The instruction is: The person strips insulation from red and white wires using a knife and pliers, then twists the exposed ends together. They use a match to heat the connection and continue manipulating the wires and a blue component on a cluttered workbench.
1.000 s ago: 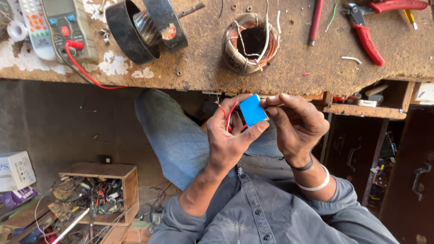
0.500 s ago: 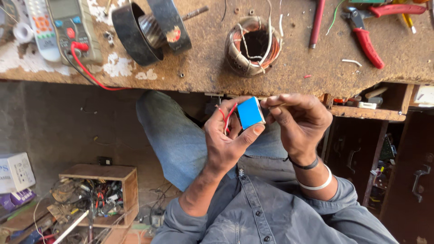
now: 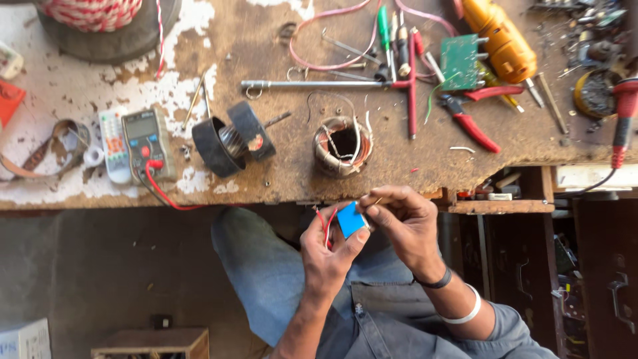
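Below the tabletop (image 3: 279,186) edge, over the lap: small blue block component (image 3: 350,220) pinched in left hand (image 3: 329,252), thumb on its lower face, fingers (image 3: 318,223) curled behind. Red lead wires (image 3: 323,226) leave the block toward 9 o'clock and loop across the left palm. Right hand (image 3: 405,223) sits at 3 o'clock of the block, touching it; thumb and forefinger closed narrow on a thin bare wire end (image 3: 376,199) pointing toward 1 o'clock. Block's long axis runs roughly 10-to-4. Right hand nearer the free wire. Wound copper coil (image 3: 342,145) lies at 12 o'clock on the tabletop, well apart
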